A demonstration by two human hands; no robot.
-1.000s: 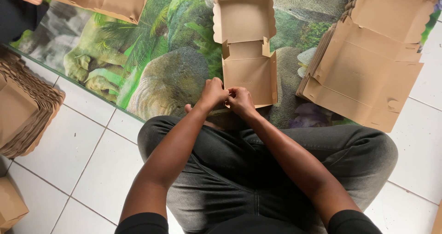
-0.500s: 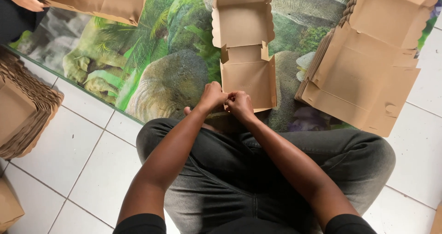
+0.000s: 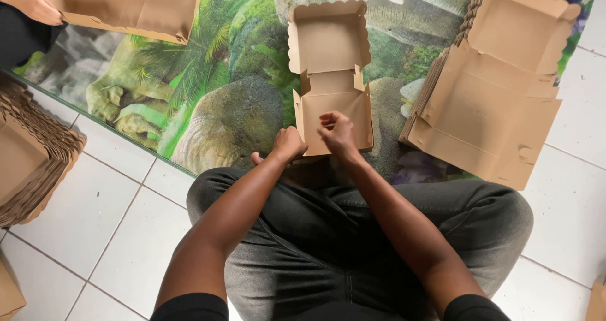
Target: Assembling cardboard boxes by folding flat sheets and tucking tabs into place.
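A brown cardboard box (image 3: 331, 103) lies open on the printed mat in front of my crossed legs. Its scalloped lid (image 3: 328, 40) is folded back, away from me. My left hand (image 3: 287, 145) is closed at the box's near-left corner and touches the side wall. My right hand (image 3: 336, 133) rests over the near edge of the base, with its fingers pinched on the front flap. The near edge of the box is hidden under both hands.
A stack of flat box blanks (image 3: 499, 94) lies to the right, and another stack (image 3: 28, 160) sits at the left on the white tiles. At the top left, another person's hand (image 3: 38, 6) holds a flat cardboard blank (image 3: 126, 8). The jungle-print mat (image 3: 221, 106) covers the floor ahead.
My hands were pressed together at the box's near edge and have moved slightly apart. The left has gone to the near-left corner and the right has shifted onto the base.
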